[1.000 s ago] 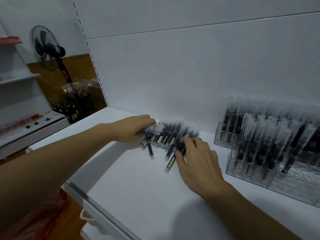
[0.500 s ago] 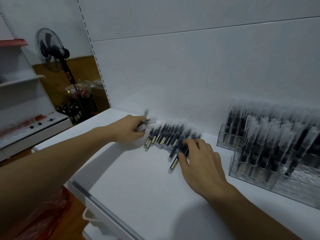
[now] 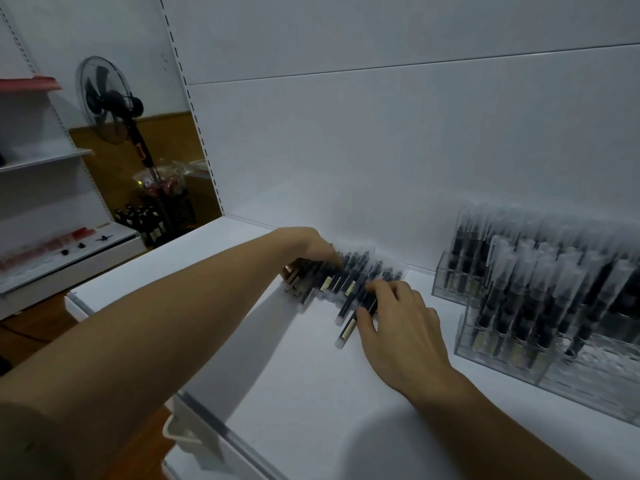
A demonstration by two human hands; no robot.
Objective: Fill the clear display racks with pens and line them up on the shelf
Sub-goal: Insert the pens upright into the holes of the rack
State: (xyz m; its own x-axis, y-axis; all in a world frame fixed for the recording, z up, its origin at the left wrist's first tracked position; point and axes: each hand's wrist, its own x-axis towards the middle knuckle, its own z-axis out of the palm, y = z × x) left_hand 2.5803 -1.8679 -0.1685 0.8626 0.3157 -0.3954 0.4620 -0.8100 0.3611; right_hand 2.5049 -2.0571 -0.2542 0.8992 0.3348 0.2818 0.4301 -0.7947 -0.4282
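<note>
While both hands sit on the loose row of black clear-capped pens [image 3: 346, 282] lying on the flat white shelf [image 3: 294, 375], they differ in state. My left hand [image 3: 311, 249] curls over the row's left end and grips several pens (blur hides the count). My right hand [image 3: 398, 330] lies spread, fingertips pressing the row's right end, thumb against one pen jutting toward me. To the right, clear acrylic display racks [image 3: 502, 355] stand one just behind the other, holding upright pens.
</note>
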